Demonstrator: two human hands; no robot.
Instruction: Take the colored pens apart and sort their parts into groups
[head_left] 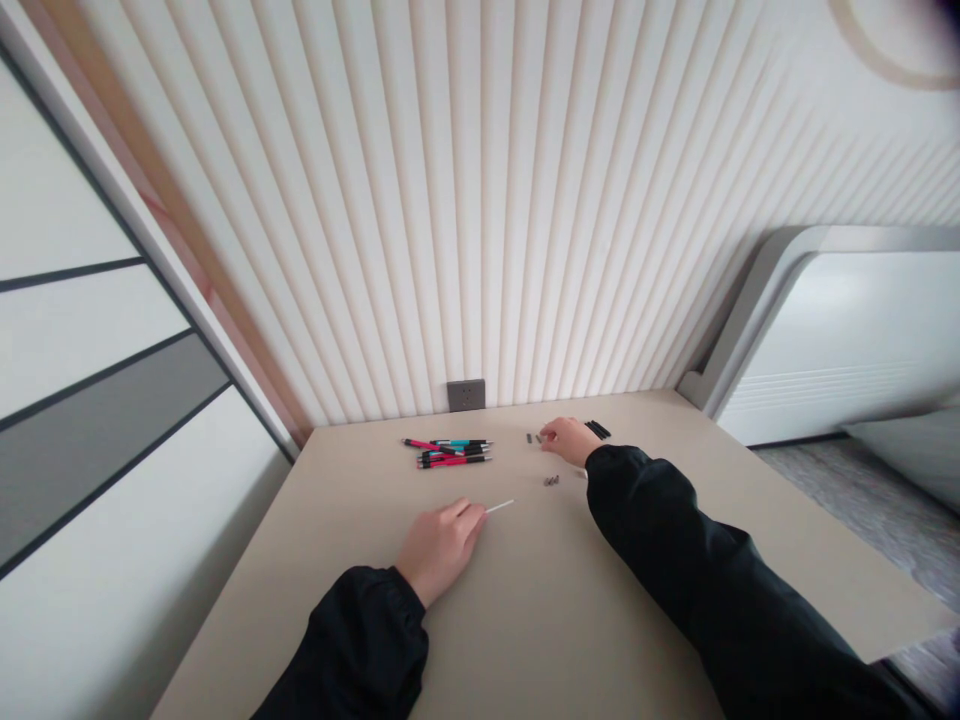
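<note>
While the left hand is resting above the pale beige, smooth-topped counter, its grip is clamping the thin white rod, whose free end is pointing away to the right. The right hand is extending farther across, its fingers curling downward just beside the small dark grey pieces; whether its grip is closing on one cannot be told. Several slim black cylinders are lying side by side, just beyond that wrist. Nearer the viewer, a few small metallic parts are lying in a close cluster, between the rod's tip and the right sleeve. To the left, the red, blue and black pens are lying in an overlapping pile, below the dark grey wall socket. Loose black sleeves are covering both forearms.
</note>
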